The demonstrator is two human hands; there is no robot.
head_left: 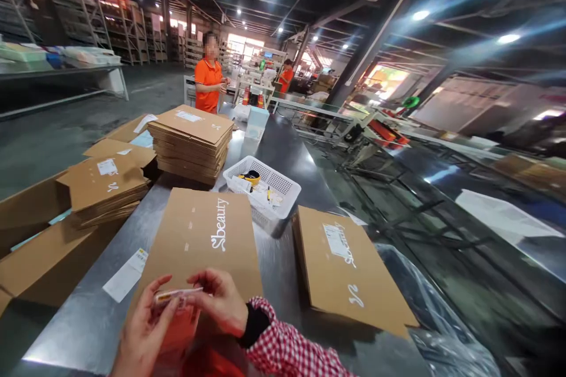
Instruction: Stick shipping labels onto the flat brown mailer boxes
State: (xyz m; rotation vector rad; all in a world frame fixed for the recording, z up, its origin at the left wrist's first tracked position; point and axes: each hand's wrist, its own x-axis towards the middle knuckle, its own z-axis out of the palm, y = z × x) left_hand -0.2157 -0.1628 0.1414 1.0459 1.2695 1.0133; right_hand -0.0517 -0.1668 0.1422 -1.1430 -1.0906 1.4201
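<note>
Low in the view, my left hand (pixel 144 327) and my right hand (pixel 223 300) come together over a printed cardboard sheet. Between their fingers is a small flat packet (pixel 177 293) with a pale top edge and an orange-red mark; its exact kind is unclear. My left thumb and fingers close around its left side, and my right fingers pinch its right end. The flat brown carton (pixel 207 235) under them carries white "beauty" lettering. A white paper slip (pixel 126 275) lies on the metal table left of the carton.
A tall stack of flattened cartons (pixel 190 141) stands farther back. A white basket (pixel 265 188) holds a tape roll and small tools. More flat cartons (pixel 349 271) lie at right beside clear plastic (pixel 442 312). An open box (pixel 39 253) stands at left. A person in orange (pixel 207 82) stands beyond.
</note>
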